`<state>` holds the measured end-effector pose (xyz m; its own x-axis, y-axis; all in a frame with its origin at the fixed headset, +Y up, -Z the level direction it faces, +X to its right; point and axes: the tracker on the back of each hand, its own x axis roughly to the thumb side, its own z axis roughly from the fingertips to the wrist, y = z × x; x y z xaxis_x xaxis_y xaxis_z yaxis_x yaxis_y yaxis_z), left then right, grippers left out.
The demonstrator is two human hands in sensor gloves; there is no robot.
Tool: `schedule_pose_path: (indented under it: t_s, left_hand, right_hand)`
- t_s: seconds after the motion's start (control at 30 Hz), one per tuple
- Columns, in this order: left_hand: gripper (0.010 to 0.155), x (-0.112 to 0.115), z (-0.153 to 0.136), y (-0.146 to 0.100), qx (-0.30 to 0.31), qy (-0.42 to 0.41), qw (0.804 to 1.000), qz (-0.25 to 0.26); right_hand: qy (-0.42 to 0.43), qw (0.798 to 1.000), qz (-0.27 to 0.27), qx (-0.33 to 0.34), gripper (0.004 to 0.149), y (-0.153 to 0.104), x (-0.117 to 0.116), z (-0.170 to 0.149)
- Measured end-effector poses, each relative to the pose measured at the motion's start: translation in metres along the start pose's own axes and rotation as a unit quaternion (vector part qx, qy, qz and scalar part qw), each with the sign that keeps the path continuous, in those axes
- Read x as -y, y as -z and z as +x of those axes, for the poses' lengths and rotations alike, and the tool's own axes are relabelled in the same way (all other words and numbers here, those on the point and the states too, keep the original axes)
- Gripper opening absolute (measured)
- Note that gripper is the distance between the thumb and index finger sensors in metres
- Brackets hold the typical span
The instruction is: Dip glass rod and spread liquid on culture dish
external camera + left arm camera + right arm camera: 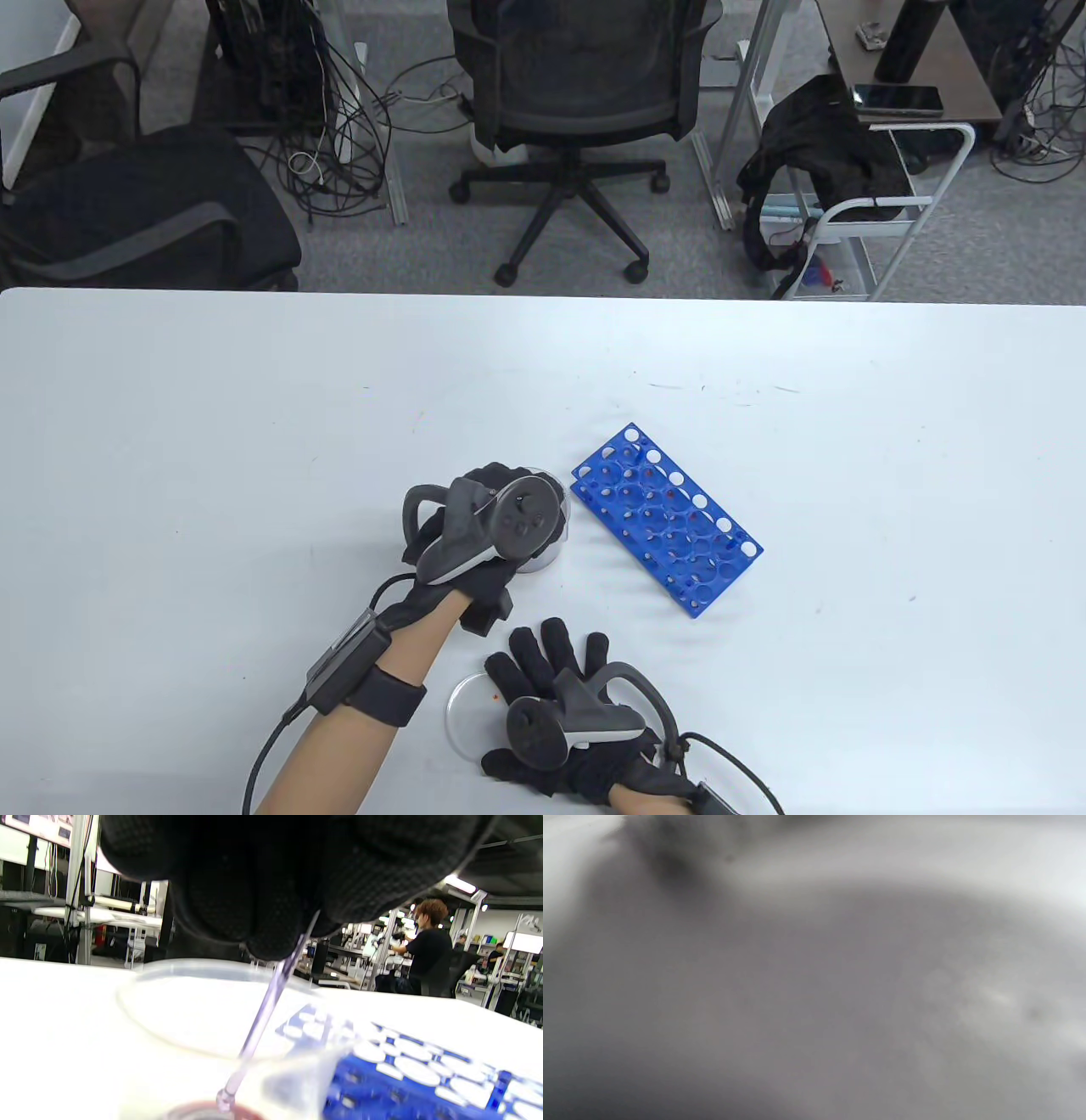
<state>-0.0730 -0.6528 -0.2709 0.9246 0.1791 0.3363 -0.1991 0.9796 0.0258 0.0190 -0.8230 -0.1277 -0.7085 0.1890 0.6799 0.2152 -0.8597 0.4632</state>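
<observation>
My left hand (496, 518) hovers over a clear beaker (547, 556) and hides most of it. In the left wrist view its fingers (263, 899) pinch a thin glass rod (265, 1014) that slants down into the beaker (203, 1018); the rod's tip sits at a red liquid (212, 1111) at the bottom. A clear culture dish (467, 705) lies at the near table edge. My right hand (556, 688) rests flat on it, fingers spread, covering its right part. A small red speck shows on the dish. The right wrist view is a grey blur.
A blue test-tube rack (666, 518) lies flat just right of the beaker, also in the left wrist view (415, 1077). The white table (212, 441) spreads wide to the left and right. Chairs and a cart stand beyond its far edge.
</observation>
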Motion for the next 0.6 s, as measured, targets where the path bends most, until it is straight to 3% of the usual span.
schedule_pose_path:
  t_s: [0.27, 0.5, 0.6]
  left_hand:
    - [0.035, 0.021, -0.002, 0.008, -0.003, 0.015, 0.999, -0.03]
    - [0.036, 0.013, -0.006, 0.003, -0.015, -0.013, 1.0, 0.011]
    - [0.036, 0.017, -0.008, 0.004, -0.016, 0.002, 1.0, -0.02]
  right_hand:
    - [0.001, 1.0, 0.001, 0.0, 0.1, 0.0, 0.0, 0.0]
    - [0.001, 1.0, 0.001, 0.0, 0.1, 0.0, 0.0, 0.0]
    - [0.001, 1.0, 0.001, 0.0, 0.1, 0.0, 0.0, 0.0]
